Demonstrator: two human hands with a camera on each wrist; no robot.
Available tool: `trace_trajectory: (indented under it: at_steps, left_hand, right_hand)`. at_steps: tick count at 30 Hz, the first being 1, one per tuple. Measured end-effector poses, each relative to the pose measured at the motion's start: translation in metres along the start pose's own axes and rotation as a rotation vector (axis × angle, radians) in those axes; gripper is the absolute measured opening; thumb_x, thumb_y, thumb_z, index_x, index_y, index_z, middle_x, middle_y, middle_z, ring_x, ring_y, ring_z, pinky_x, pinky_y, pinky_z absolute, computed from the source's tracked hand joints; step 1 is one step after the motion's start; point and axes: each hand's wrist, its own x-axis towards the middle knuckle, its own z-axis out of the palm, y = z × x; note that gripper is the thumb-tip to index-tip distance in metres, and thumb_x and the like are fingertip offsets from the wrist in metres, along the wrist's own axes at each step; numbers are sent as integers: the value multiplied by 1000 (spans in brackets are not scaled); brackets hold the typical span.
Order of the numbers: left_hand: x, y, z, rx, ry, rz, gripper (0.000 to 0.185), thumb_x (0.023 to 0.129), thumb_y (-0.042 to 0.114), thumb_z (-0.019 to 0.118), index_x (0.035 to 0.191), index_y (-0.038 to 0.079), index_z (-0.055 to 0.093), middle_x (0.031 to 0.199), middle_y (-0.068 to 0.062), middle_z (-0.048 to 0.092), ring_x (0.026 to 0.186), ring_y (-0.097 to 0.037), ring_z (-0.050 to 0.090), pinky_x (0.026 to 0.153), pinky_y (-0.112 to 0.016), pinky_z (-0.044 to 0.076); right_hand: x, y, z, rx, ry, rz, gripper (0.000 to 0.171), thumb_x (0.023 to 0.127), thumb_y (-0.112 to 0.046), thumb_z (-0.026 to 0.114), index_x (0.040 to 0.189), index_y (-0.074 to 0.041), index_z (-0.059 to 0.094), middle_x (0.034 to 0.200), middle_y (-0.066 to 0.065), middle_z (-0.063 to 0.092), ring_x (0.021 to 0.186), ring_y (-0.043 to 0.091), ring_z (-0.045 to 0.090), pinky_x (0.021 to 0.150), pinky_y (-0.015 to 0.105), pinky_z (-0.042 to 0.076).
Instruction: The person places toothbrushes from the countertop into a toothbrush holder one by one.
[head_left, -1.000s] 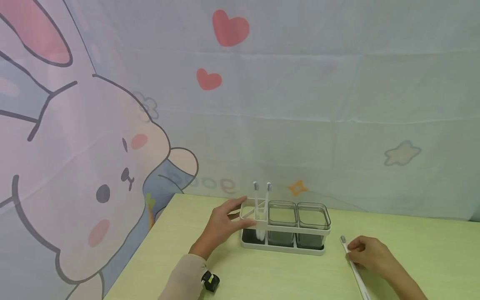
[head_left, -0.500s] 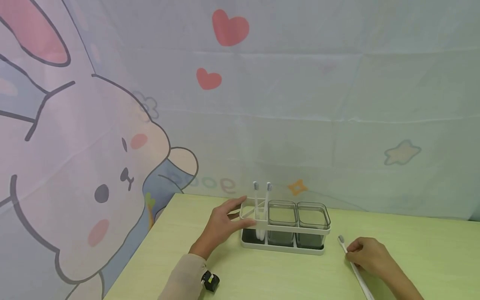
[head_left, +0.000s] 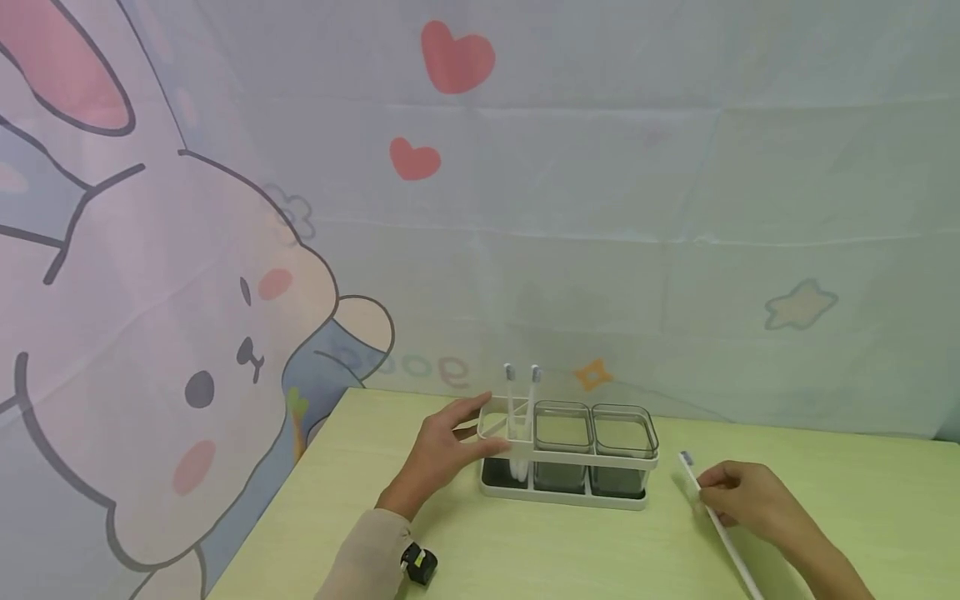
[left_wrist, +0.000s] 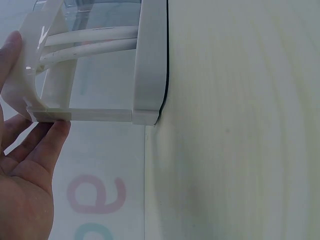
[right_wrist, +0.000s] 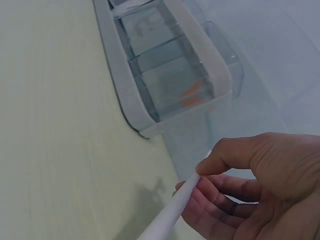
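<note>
A white toothbrush holder (head_left: pixel 570 500) with a dark base stands on the table. My left hand (head_left: pixel 444 450) grips the upper rim at its left end, thumb in front and fingers at the side, as the left wrist view also shows. Two white toothbrushes (head_left: pixel 533 392) stand in its left, divided section, heads up. Two clear cups (head_left: pixel 625 454) fill the other sections. Right of the holder, my right hand (head_left: pixel 753 500) pinches another white toothbrush (head_left: pixel 731 546) between thumb and fingers. This brush is tilted, head pointing away from me; its handle runs out of the head view's bottom edge.
The pale green table (head_left: pixel 585 550) extends to both sides of the holder. Close behind its far edge hangs a printed cloth (head_left: pixel 570 275) with a rabbit and hearts. A small black device (head_left: pixel 418 563) sits at my left wrist.
My right hand has lifted the toothbrush slightly, and its head now sits higher in the head view. The left hand and holder keep their places, apart from a small camera shift.
</note>
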Motion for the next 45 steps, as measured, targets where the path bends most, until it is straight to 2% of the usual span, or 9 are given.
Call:
trace_trajectory:
  at_steps: [7, 15, 19, 27, 34, 39, 45]
  left_hand:
    - [0, 1, 0, -13, 3, -1, 76, 89, 23, 90, 155, 8, 56, 151, -13, 58, 139, -34, 56, 111, -38, 54]
    - [0, 0, -1, -5, 0, 5, 77, 89, 25, 91, 155, 10, 56, 152, -11, 57, 139, -33, 56, 111, -39, 54]
    - [1, 0, 0, -10, 1, 22, 75, 90, 24, 90, 155, 9, 56, 151, -14, 58, 138, -35, 56, 111, -43, 54]
    - [1, -1, 0, -36, -8, 30, 75, 90, 22, 89, 155, 6, 55, 152, -21, 56, 140, -42, 53, 112, -45, 53]
    - [-1, -1, 1, -14, -1, 4, 76, 89, 26, 90, 155, 11, 56, 152, -13, 57, 139, -33, 56, 110, -35, 54]
    - [-1, -3, 1, -20, 2, 10, 75, 90, 27, 89, 155, 11, 56, 152, -13, 57, 139, -34, 56, 109, -34, 54]
    - [0, -4, 1, -20, -2, 8, 76, 89, 27, 90, 155, 12, 56, 153, -13, 57, 139, -32, 56, 110, -34, 54]
  right_hand:
    - [-7, -8, -16, 17, -1, -84, 32, 104, -12, 67, 126, 11, 64, 105, 9, 72, 88, 24, 71, 74, 33, 66]
    - [-14, -21, -24, 39, 16, -140, 34, 106, -15, 69, 127, 10, 63, 109, 12, 75, 91, 25, 73, 77, 34, 67]
    - [-18, -28, -25, 53, 38, -167, 35, 106, -15, 69, 128, 11, 61, 108, 10, 74, 89, 22, 72, 77, 32, 67]
    - [-29, -45, -19, 39, 138, -251, 33, 105, -15, 71, 127, 8, 64, 106, 7, 74, 85, 15, 74, 78, 26, 65]
    - [-33, -61, -9, 105, 220, -348, 29, 102, -12, 74, 124, 6, 66, 104, 9, 73, 85, 10, 74, 78, 27, 66]
    - [-34, -72, -5, 118, 299, -406, 28, 102, -16, 76, 121, 3, 69, 101, 7, 74, 85, 9, 74, 78, 24, 65]
    - [-33, -90, 3, 190, 379, -442, 28, 102, -19, 76, 120, 2, 69, 99, 7, 76, 84, 12, 76, 80, 19, 63]
